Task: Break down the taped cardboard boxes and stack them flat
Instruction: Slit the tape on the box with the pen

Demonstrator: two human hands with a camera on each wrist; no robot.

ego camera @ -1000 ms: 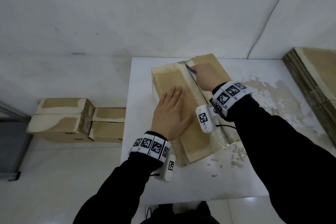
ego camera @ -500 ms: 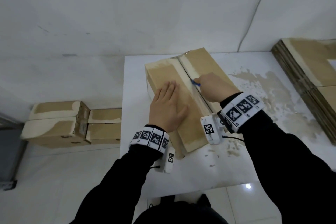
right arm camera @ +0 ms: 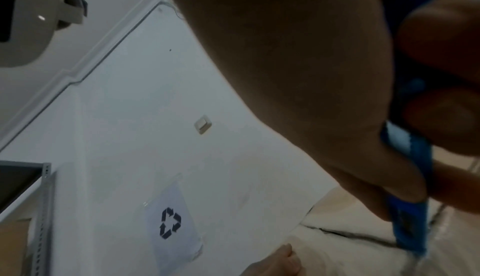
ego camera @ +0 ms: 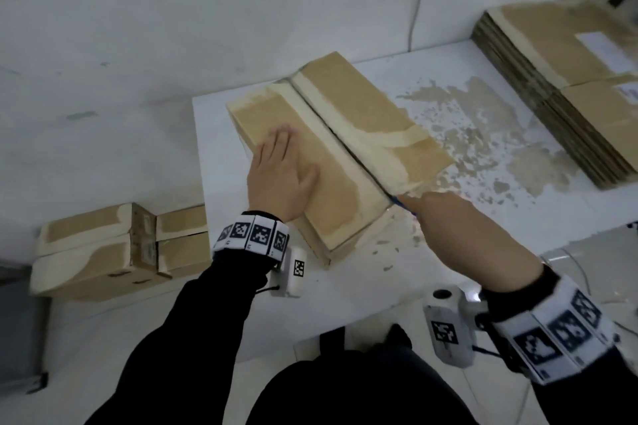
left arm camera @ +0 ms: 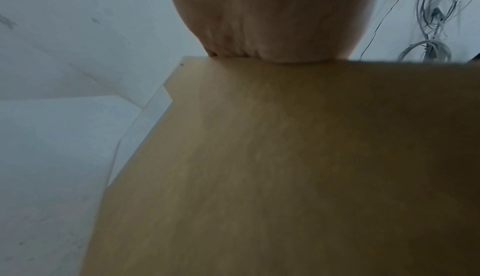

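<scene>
A long taped cardboard box (ego camera: 348, 121) lies on the white table (ego camera: 379, 279), its centre seam slit along the tape. My left hand (ego camera: 279, 169) lies flat on the box's left top flap (left arm camera: 259, 157), fingers straight. My right hand (ego camera: 445, 217) is at the near end of the seam and grips a blue cutter (right arm camera: 410, 215), whose tip (ego camera: 402, 202) shows at the box's near edge. In the right wrist view the cutter crosses the slit tape (right arm camera: 350, 234).
A stack of flattened boxes (ego camera: 566, 79) lies on the table's far right. Several taped boxes (ego camera: 114, 252) sit on the floor to the left. Paper scraps and glue stains (ego camera: 490, 134) cover the table right of the box. A grey shelf frame (right arm camera: 41, 208) stands by the wall.
My right hand has drawn the blue cutter down the seam from the far end to the near end of the box. My left hand has stayed pressed on the left flap.
</scene>
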